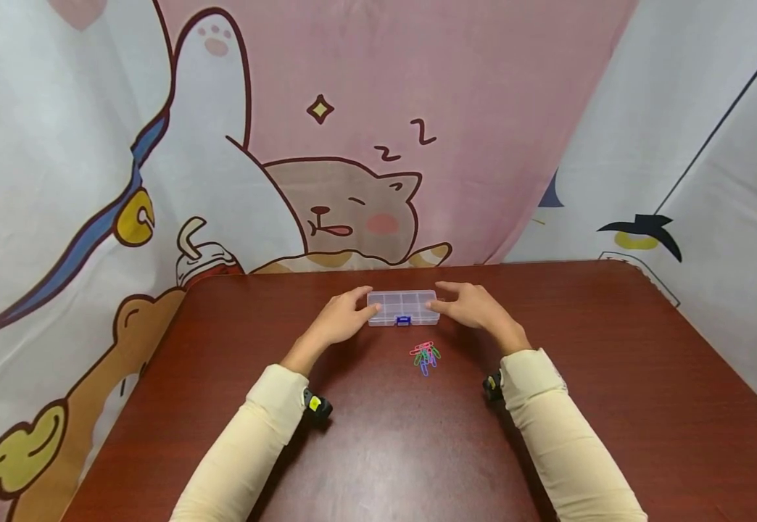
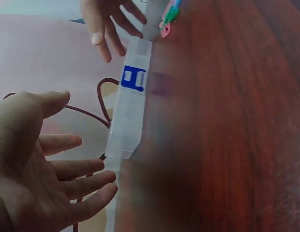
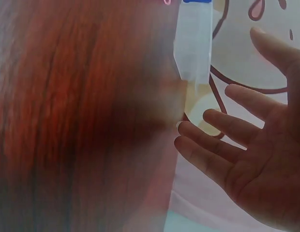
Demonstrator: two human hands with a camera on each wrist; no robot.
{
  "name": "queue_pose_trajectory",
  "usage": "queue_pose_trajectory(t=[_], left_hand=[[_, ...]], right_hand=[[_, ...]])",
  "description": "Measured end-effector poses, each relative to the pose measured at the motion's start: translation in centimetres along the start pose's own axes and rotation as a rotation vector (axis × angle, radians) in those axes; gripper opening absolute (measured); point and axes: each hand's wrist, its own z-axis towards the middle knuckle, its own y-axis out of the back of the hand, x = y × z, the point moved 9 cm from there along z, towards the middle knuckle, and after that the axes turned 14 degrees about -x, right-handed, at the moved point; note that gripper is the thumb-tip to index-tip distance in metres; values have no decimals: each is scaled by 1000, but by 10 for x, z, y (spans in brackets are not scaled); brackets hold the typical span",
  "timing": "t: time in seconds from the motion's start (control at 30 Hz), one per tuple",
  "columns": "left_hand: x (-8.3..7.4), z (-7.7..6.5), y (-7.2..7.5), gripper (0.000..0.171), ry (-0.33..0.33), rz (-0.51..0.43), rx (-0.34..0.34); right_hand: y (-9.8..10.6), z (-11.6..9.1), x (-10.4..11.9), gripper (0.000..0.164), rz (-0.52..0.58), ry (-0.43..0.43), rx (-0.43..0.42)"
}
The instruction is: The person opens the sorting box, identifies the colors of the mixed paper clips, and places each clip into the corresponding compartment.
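A clear plastic compartment box (image 1: pixel 404 304) with a blue latch (image 1: pixel 403 320) lies on the table, its lid down. At its left end is my left hand (image 1: pixel 341 317), fingers spread and thumb over the near left corner in the head view. My right hand (image 1: pixel 476 306) is at the opposite end, its thumb overlapping the right edge. Both wrist views show relaxed, parted fingers with a gap between them and the box (image 2: pixel 128 106). Just in front of the box sits a small heap of coloured paper clips (image 1: pixel 425 355), pink, green and blue.
The dark red wooden table (image 1: pixel 391 449) extends around the box on all sides. Behind it hangs a cartoon-printed cloth (image 1: pixel 483 109), which also covers both sides. A small black device with a yellow mark (image 1: pixel 317 404) is worn at the left wrist.
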Motion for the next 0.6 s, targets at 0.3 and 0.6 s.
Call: queue_pose_trajectory(t=[0.3, 0.6], left_hand=[[-4, 4, -8, 54, -13, 54, 9], [-5, 7, -21, 53, -37, 147, 38]], right_hand=[[-10, 5, 7, 68, -1, 13, -6], [-21, 5, 12, 66, -23, 29, -26]])
